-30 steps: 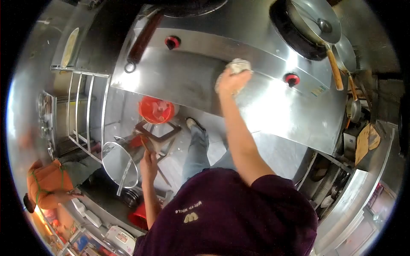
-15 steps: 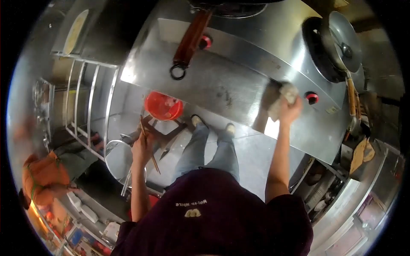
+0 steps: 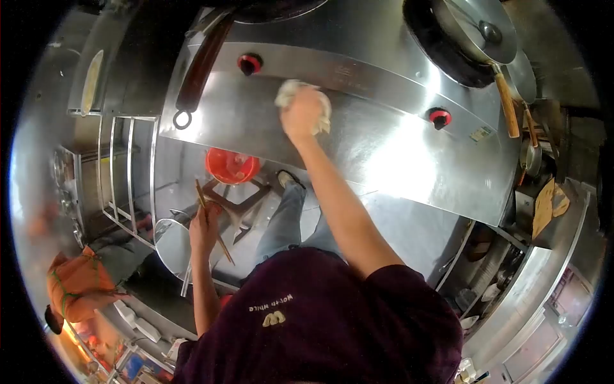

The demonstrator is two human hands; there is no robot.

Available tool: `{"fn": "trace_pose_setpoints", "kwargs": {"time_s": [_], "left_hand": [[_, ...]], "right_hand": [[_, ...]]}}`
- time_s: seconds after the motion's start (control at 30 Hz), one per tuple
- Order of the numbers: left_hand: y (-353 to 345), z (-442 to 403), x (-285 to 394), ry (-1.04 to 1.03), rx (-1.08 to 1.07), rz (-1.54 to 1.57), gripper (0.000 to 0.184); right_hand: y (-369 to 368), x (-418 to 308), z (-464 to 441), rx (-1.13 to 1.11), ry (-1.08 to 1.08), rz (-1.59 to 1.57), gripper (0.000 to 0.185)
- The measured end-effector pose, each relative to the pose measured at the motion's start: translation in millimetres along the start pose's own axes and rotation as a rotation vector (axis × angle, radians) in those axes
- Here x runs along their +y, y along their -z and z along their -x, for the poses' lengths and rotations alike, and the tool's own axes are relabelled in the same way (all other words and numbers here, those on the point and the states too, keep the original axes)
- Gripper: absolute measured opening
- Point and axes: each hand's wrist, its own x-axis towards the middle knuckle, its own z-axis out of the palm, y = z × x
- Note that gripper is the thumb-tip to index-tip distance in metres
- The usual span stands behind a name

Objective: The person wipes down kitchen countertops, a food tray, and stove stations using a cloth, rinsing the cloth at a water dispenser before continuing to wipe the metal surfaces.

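Note:
My right hand [image 3: 303, 115] presses a crumpled whitish cloth [image 3: 323, 118] against the steel front panel [image 3: 364, 128] of the stove, right of one red knob [image 3: 249, 63] and left of another red knob [image 3: 439, 118]. Lower left, my left hand [image 3: 204, 229] is closed around thin wooden sticks [image 3: 225, 248], held over the floor beside a round metal pot [image 3: 171, 246]. A red bucket [image 3: 231, 166] sits below the panel's edge, above a dark stand [image 3: 236, 201].
A wok handle [image 3: 203, 70] juts over the panel at upper left. Wooden-handled pans [image 3: 505, 102] are at upper right. A metal rack [image 3: 131, 173] stands left. A co-worker in orange [image 3: 80, 285] is at lower left. Shelves [image 3: 489, 256] hold items at right.
My right hand and the cloth went right, then back left across the panel, ending farther left than before. My left hand still grips the sticks. The view has swung too.

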Motion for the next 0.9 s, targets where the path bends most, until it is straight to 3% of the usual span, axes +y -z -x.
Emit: {"fn": "trace_pose_setpoints", "kwargs": {"time_s": [0.03, 0.13, 0.17, 0.23, 0.3, 0.33, 0.37, 0.5, 0.6, 0.7, 0.8, 0.87, 0.9], "left_hand": [[-1.2, 0.1, 11.6, -0.005, 0.007, 0.031, 0.022], [-19.5, -2.9, 15.3, 0.036, -0.012, -0.106, 0.023], [-19.8, 1.9, 24.4, 0.027, -0.001, -0.018, 0.024], [-20.2, 4.9, 30.2, 0.043, -0.028, -0.066, 0.023], [-21.2, 6.8, 36.9, 0.087, -0.056, -0.03, 0.021], [-21.9, 7.7, 35.0, 0.007, -0.038, 0.01, 0.02], [-32.8, 4.9, 22.6, -0.001, -0.006, -0.026, 0.02], [-45.5, -2.2, 3.1, -0.031, -0.011, -0.013, 0.021], [-29.7, -9.1, -7.0, 0.065, -0.058, 0.099, 0.02], [-5.7, -18.2, -33.2, 0.176, -0.049, 0.126, 0.019], [11.3, -24.7, -71.9, 0.276, -0.012, 0.205, 0.019], [21.0, -28.2, -90.0, 0.31, -0.006, 0.201, 0.019], [26.6, -29.4, -98.7, 0.328, -0.003, 0.196, 0.019]], "right_hand": [[-0.9, -4.8, -2.7, -0.191, 0.214, 0.035, 0.041], [43.4, 5.7, -0.9, -0.261, 0.37, -0.018, 0.043], [63.6, 20.8, 1.3, -0.208, 0.223, -0.102, 0.042], [120.5, 62.5, 3.3, -0.157, 0.19, -0.095, 0.04], [150.6, 143.5, 7.0, -0.237, 0.057, 0.057, 0.041], [165.8, 156.6, 8.9, -0.116, -0.022, -0.149, 0.045], [156.0, 193.2, 17.7, 0.046, 0.067, 0.055, 0.05], [102.4, 137.0, 18.8, 0.01, 0.011, 0.114, 0.054], [32.2, 53.4, 20.4, -0.159, 0.083, 0.31, 0.062], [-36.1, -32.6, 13.0, -0.244, 0.202, 0.293, 0.068], [-109.5, -120.8, 0.9, -0.287, 0.221, 0.302, 0.045], [-160.1, -163.2, 1.4, -0.242, 0.336, 0.265, 0.044], [-180.7, -187.9, -3.3, -0.33, 0.312, 0.227, 0.044]]}}
